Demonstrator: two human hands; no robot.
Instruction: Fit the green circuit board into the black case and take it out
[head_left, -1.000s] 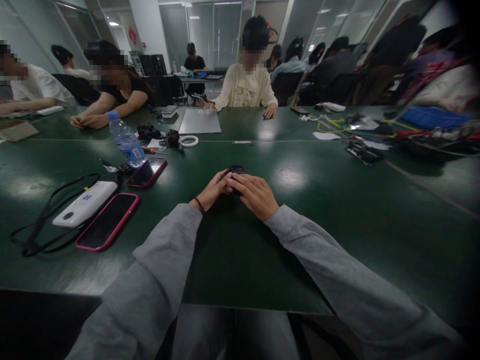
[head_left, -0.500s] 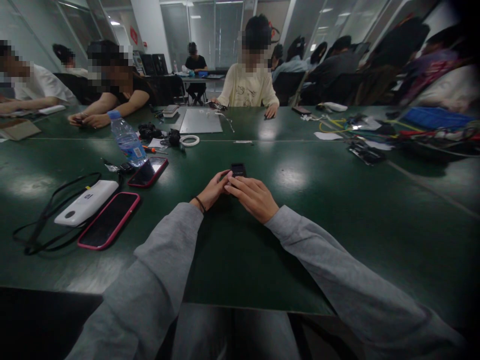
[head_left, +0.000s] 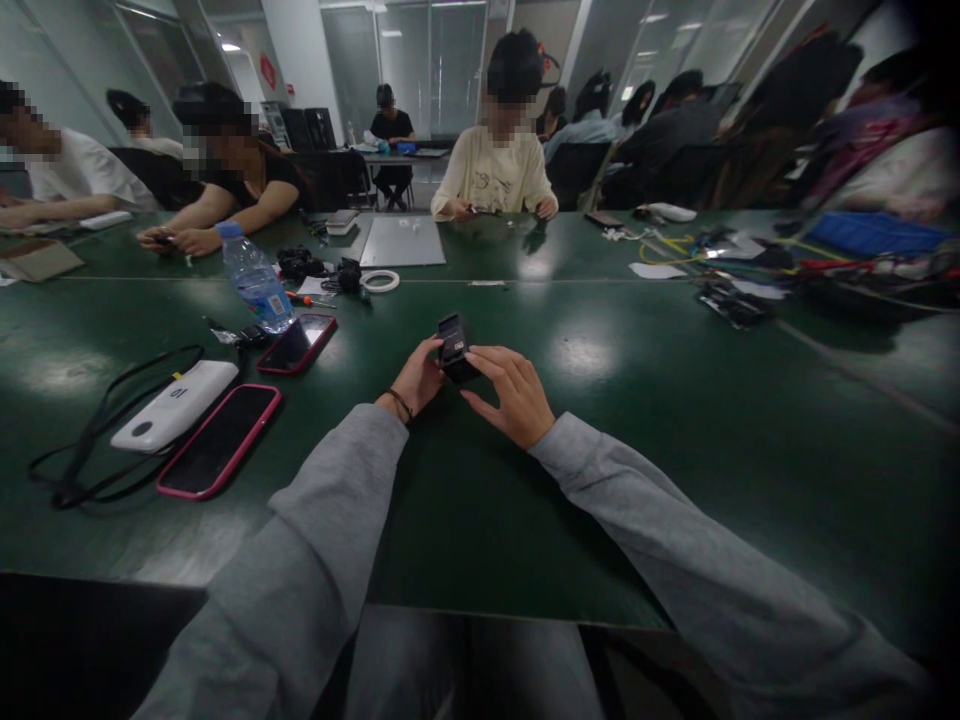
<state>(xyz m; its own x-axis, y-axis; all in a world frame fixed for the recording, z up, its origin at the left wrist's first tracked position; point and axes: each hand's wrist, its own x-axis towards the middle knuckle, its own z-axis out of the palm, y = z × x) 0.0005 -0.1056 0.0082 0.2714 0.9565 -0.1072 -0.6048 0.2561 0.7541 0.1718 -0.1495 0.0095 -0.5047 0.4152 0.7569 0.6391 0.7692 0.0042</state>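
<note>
A small black box-shaped device (head_left: 454,338) with a little white label on its face is held tilted just above the table. My left hand (head_left: 417,377) grips its left side, the thumb along the edge and the other fingers partly hidden behind it. Fingertips of my right hand (head_left: 511,392) touch the device's right side, while the thumb is stretched out apart below its lower corner. What the device is exactly is too small to tell.
Left on the green table (head_left: 600,480) lie two red-edged phones (head_left: 221,440) (head_left: 298,343), a white power bank (head_left: 176,405) with a black strap and a water bottle (head_left: 259,282). Farther back are a tape roll (head_left: 381,281) and a silver laptop (head_left: 402,241). Cables and a blue tray (head_left: 874,236) lie right. People sit around.
The black device has been raised and tilted leftward, showing its labelled face. My right thumb has spread away from the fingers, and my two hands have moved apart.
</note>
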